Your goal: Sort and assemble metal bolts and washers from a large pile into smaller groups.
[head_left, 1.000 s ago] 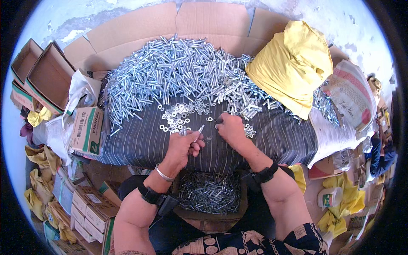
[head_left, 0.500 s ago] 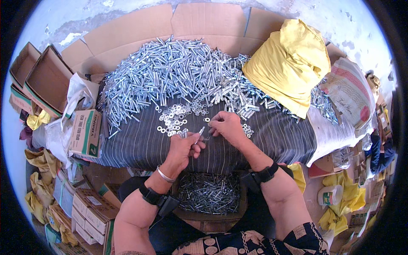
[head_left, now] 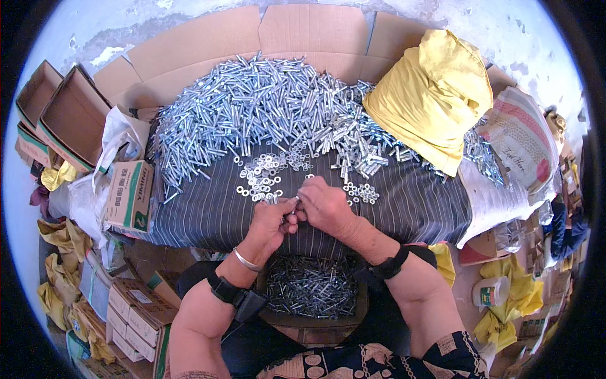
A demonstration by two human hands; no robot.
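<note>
My left hand is closed around a metal bolt, its threaded end by the thumb and index finger. Further bolt ends seem to poke out beside the thumb. My right hand meets it, with thumb and fingertips pinched together at the bolt's tip; whatever small piece they hold is hidden. Just beyond my left hand lie loose flat washers on a dark striped cloth. Smaller rings or nuts lie right of my right hand. A large heap of silvery bolts fills the far side.
A yellow sack stands on the heap's right, beside a white woven bag. At left are open cartons and a white-green box. Below the cloth's front edge, between my legs, a box holds many bolts.
My right hand has come left and slightly down, from just apart to touching the bolt in my left hand. My left hand has barely moved.
</note>
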